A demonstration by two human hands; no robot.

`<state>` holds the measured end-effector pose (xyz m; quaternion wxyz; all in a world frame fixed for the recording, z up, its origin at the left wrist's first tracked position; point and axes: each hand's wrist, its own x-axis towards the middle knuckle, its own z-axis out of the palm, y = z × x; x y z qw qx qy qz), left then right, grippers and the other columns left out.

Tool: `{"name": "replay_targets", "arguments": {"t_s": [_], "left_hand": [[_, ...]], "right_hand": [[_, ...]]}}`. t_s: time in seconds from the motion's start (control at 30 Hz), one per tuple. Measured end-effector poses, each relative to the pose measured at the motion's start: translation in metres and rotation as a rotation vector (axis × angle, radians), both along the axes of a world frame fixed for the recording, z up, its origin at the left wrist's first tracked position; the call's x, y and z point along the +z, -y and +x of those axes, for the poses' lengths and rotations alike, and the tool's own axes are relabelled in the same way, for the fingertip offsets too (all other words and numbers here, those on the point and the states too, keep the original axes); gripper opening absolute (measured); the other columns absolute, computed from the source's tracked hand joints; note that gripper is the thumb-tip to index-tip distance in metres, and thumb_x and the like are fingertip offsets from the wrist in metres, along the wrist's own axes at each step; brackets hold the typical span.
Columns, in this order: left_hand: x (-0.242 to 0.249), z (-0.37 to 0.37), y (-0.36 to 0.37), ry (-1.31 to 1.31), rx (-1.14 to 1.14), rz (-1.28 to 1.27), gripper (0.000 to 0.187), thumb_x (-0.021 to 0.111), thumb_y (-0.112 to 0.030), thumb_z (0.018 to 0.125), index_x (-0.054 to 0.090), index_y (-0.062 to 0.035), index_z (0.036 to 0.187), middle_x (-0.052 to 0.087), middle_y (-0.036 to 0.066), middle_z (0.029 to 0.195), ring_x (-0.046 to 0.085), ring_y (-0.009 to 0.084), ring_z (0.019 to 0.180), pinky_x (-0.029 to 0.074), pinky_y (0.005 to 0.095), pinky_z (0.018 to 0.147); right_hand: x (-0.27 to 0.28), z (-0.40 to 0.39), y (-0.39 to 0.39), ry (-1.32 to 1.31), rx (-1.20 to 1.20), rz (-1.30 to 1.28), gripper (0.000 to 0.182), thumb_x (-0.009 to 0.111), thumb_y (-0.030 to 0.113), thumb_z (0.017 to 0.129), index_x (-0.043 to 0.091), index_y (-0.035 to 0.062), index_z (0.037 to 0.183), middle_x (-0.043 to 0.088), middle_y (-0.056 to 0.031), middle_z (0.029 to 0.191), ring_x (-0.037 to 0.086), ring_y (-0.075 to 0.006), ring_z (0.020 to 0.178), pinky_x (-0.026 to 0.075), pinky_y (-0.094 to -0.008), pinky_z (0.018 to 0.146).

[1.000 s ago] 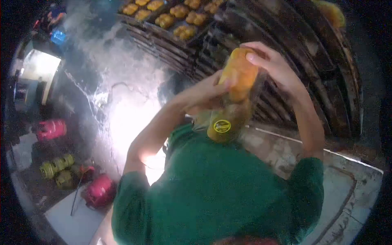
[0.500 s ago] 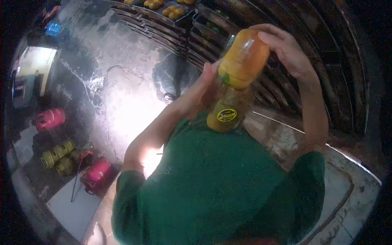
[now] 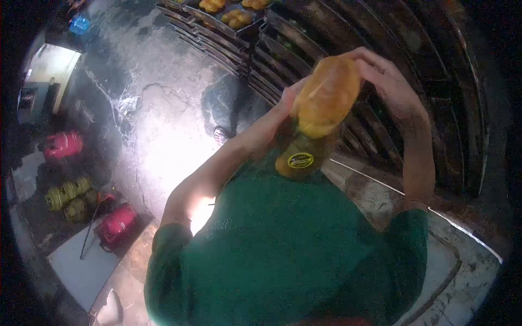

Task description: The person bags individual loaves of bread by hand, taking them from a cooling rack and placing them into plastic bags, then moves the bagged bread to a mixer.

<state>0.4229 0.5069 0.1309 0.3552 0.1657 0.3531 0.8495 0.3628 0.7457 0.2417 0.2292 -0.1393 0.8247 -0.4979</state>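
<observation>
Held out before my chest is a golden bread (image 3: pixel 329 89) in a clear plastic bag (image 3: pixel 312 142) with a yellow and black oval label. The bag's lower end looks darker and overlaps my green shirt front in this view. My left hand (image 3: pixel 281 111) grips the bread's left side, its thumb showing and its other fingers mostly hidden behind. At the upper right end, my right hand (image 3: pixel 387 81) curls its fingers over the bread.
Dark trays (image 3: pixel 293 38) stand in racks ahead and to the right; one tray (image 3: pixel 239 30) carries several golden breads. On the left are pink gas cylinders (image 3: pixel 117 223), green gas cylinders (image 3: pixel 68 194) and a white board (image 3: pixel 76 266). Bright light falls on the floor (image 3: pixel 157 130).
The bread has moved slightly lower in view and turned, showing a browner face. Both hands have moved with it and still hold it.
</observation>
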Motion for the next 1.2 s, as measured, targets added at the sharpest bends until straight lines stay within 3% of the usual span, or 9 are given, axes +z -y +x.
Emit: {"name": "replay_targets", "arguments": {"t_s": [0.1,0.2,0.33,0.43,0.53,0.8,0.93,1.03,1.2], "left_hand": [[-0.002,-0.002,0.003,0.042,-0.120,-0.003,0.091,0.034,-0.074,0.093,0.014,-0.0117,0.156,0.035,0.014,0.152,0.038,0.0259,0.140,0.034,0.0413,0.115],[0.003,-0.005,0.000,0.034,-0.098,-0.010,0.086,0.034,-0.070,0.095,0.019,-0.0105,0.155,0.039,0.013,0.149,0.041,0.0242,0.137,0.036,0.0388,0.114],[0.007,-0.008,-0.002,0.052,-0.076,-0.053,0.081,0.029,-0.067,0.098,0.023,-0.0090,0.153,0.041,0.012,0.148,0.044,0.0221,0.136,0.038,0.0373,0.113],[0.016,-0.008,0.001,0.126,-0.136,-0.075,0.078,0.023,-0.066,0.099,0.027,-0.0082,0.152,0.044,0.014,0.147,0.047,0.0222,0.133,0.040,0.0378,0.113],[0.012,-0.007,0.002,0.198,-0.196,-0.030,0.078,0.020,-0.066,0.099,0.031,-0.0080,0.151,0.047,0.014,0.145,0.050,0.0236,0.131,0.040,0.0385,0.113],[0.000,-0.008,-0.005,0.239,-0.222,0.134,0.086,0.021,-0.074,0.094,0.024,-0.0129,0.155,0.043,0.011,0.148,0.047,0.0231,0.134,0.040,0.0400,0.112],[0.002,-0.003,-0.007,0.302,-0.237,0.081,0.087,0.021,-0.076,0.092,0.021,-0.0170,0.156,0.042,0.010,0.149,0.046,0.0224,0.135,0.040,0.0413,0.111],[0.001,-0.005,-0.009,0.269,-0.240,0.078,0.086,0.021,-0.076,0.091,0.022,-0.0185,0.155,0.044,0.010,0.147,0.047,0.0225,0.133,0.041,0.0416,0.111],[0.007,0.002,-0.010,0.260,-0.171,-0.028,0.088,0.017,-0.077,0.091,0.023,-0.0167,0.155,0.046,0.011,0.146,0.048,0.0232,0.132,0.042,0.0411,0.110]], "right_hand": [[0.008,-0.002,0.000,-0.003,0.168,0.098,0.035,0.051,0.031,0.103,0.062,0.0020,0.119,0.062,-0.0013,0.105,0.055,-0.0108,0.105,0.042,-0.0277,0.097],[0.013,-0.004,-0.002,-0.076,0.201,0.006,0.036,0.048,0.029,0.101,0.063,-0.0003,0.115,0.061,-0.0064,0.108,0.056,-0.0170,0.108,0.040,-0.0318,0.099],[0.014,-0.006,-0.003,-0.280,0.297,-0.133,0.046,0.060,0.039,0.092,0.065,0.0019,0.119,0.059,-0.0099,0.118,0.054,-0.0237,0.115,0.040,-0.0355,0.102],[0.014,0.007,0.007,-0.387,0.305,-0.035,0.060,0.069,0.049,0.085,0.065,0.0025,0.123,0.060,-0.0104,0.114,0.055,-0.0250,0.112,0.039,-0.0364,0.103],[0.009,0.011,0.003,-0.335,0.311,0.027,0.063,0.071,0.049,0.083,0.064,0.0031,0.125,0.060,-0.0100,0.113,0.056,-0.0248,0.110,0.040,-0.0363,0.102],[0.011,0.019,0.002,-0.252,0.298,0.028,0.048,0.068,0.035,0.090,0.064,0.0039,0.126,0.059,-0.0076,0.110,0.056,-0.0203,0.107,0.044,-0.0317,0.092],[0.019,0.019,0.004,-0.193,0.363,0.099,0.044,0.065,0.032,0.093,0.063,0.0050,0.128,0.058,-0.0069,0.110,0.056,-0.0194,0.106,0.044,-0.0309,0.090],[0.028,0.020,0.009,-0.253,0.220,0.116,0.040,0.065,0.029,0.094,0.065,0.0045,0.125,0.060,-0.0078,0.109,0.057,-0.0203,0.106,0.045,-0.0324,0.091],[0.021,0.015,0.005,-0.315,0.441,0.014,0.027,0.065,0.021,0.094,0.072,0.0029,0.112,0.063,-0.0096,0.107,0.059,-0.0225,0.106,0.046,-0.0337,0.094]]}}
